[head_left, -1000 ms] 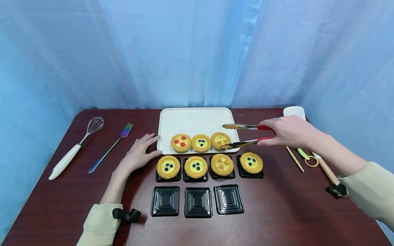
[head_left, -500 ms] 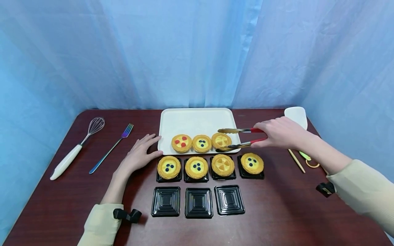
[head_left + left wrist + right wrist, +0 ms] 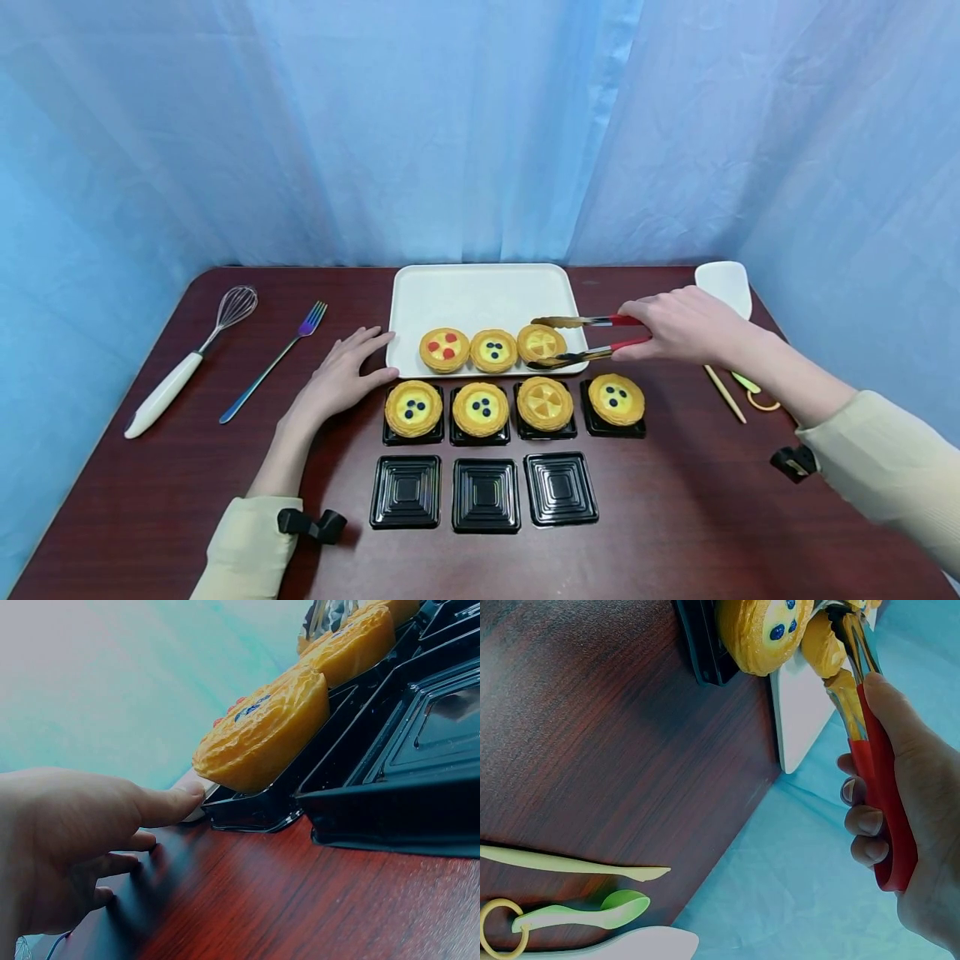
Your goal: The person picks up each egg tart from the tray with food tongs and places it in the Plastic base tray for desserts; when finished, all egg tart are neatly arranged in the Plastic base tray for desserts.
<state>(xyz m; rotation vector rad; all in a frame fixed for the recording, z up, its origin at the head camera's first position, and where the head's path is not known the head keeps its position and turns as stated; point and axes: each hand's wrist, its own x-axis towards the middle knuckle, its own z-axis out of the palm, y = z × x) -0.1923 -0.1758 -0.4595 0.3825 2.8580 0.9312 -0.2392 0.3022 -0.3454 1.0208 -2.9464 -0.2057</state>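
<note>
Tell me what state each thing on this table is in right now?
Tongs: held by right hand, open around the rightmost tray tart.
White tray: holds three tarts.
Back row of black cups: four, all filled.
Front cups: three, empty.
Left hand: flat, touching tray.

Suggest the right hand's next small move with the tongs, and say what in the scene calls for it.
Probably squeeze the tongs shut: the right hand holds them with their tips either side of the rightmost tart on the white tray, apparently not yet clamped. Three black cups in front sit unfilled.
</note>
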